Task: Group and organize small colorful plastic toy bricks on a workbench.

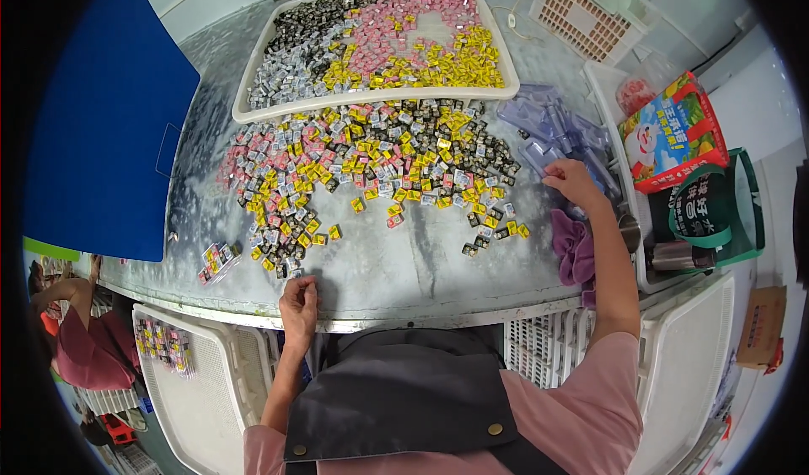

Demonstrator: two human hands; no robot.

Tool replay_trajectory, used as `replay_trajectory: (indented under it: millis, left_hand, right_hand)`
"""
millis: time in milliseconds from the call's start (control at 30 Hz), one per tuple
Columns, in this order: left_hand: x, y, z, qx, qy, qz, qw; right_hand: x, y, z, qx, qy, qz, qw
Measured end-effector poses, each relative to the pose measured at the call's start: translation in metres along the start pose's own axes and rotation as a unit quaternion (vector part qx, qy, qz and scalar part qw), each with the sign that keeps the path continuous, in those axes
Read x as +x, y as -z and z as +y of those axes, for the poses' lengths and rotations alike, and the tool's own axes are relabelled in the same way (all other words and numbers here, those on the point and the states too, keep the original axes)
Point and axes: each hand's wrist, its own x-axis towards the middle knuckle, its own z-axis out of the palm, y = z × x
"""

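Small wrapped pieces [379,163] in yellow, black, pink and silver lie in a wide loose heap on the grey tabletop. My left hand [299,308] is at the front edge, just below the heap's nearest pieces, its fingers drawn together; whatever they may hold is too small to make out. On the right, my right hand [577,184] reaches onto a pile of clear bluish plastic cases [552,121], its thumb and fingers pinched at the edge of one. A filled clear pack [219,262] of these pieces lies left of the heap.
Behind the heap, a white tray [375,98] holds many more pieces sorted by colour. A purple cloth [573,248] lies by my right forearm. Farther right are a colourful bag [674,134] and a green bag [746,205]. A blue board [101,121] stands left; another person's arm [67,294] shows beyond.
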Motion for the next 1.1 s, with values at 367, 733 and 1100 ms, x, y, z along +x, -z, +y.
replay_trajectory:
  millis: [367, 733, 1100]
  left_hand:
    - [0.002, 0.000, -0.006, 0.008, -0.028, 0.011, 1.000]
    - [0.013, -0.003, -0.025, 0.060, -0.071, 0.014, 0.996]
    - [0.004, -0.008, -0.004, 0.084, -0.087, 0.046, 0.992]
  right_hand:
    - [-0.002, 0.002, -0.009, -0.027, 0.029, 0.009, 0.999]
    - [0.005, -0.028, 0.027, -0.306, 0.175, 0.307, 0.884]
    - [-0.109, -0.148, -0.210, -0.150, 0.466, 0.058, 0.870]
